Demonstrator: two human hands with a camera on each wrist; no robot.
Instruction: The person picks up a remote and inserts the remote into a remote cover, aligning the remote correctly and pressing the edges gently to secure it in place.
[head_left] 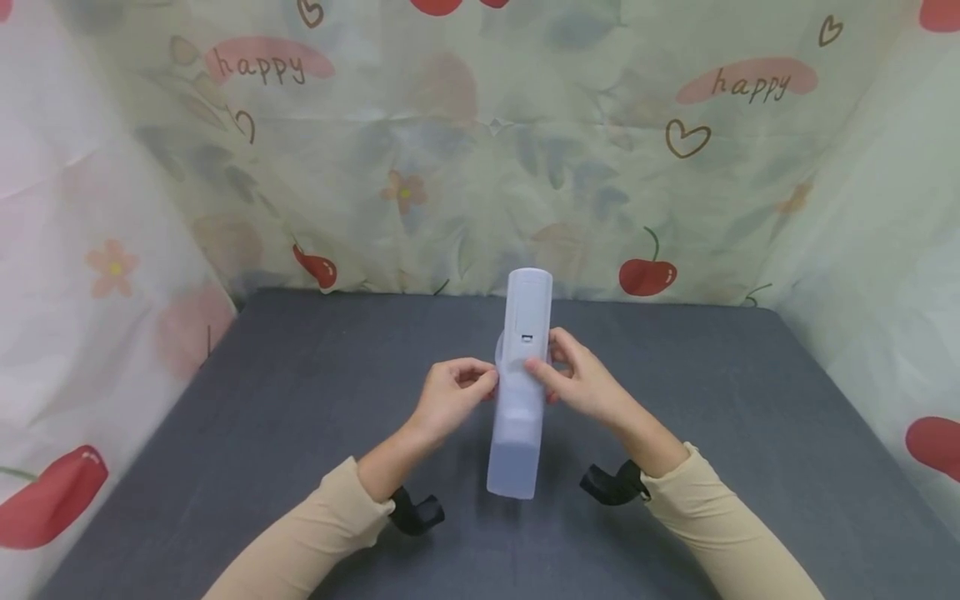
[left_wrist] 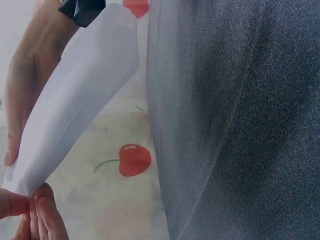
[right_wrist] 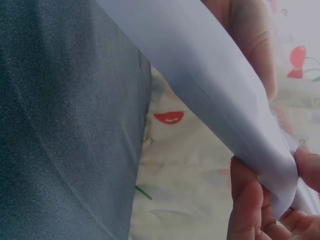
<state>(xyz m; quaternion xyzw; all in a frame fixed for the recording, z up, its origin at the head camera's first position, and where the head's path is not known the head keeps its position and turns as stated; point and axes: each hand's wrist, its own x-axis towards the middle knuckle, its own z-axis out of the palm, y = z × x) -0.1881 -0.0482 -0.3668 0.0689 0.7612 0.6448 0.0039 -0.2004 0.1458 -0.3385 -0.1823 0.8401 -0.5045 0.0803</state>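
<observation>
A long pale lavender-white plastic device [head_left: 522, 375] is held up above the table in the head view, tilted slightly. Its upper part has a panel with a small dark latch or slot; its lower end looks like a smooth, plain box. My right hand [head_left: 588, 379] grips its right side, thumb on the near face and fingers behind. On the other side my left hand [head_left: 453, 396] pinches the device's left edge between thumb and fingertips. The left wrist view shows that pinch at the lower end of the device [left_wrist: 75, 95]. What exactly the left fingertips hold is partly hidden.
Dark grey cloth covers the table [head_left: 315, 400]. A patterned curtain [head_left: 495, 167] with cherries and flowers hangs along the back and both sides. Black wrist mounts [head_left: 613, 483] stick out below both beige sleeves [head_left: 315, 517].
</observation>
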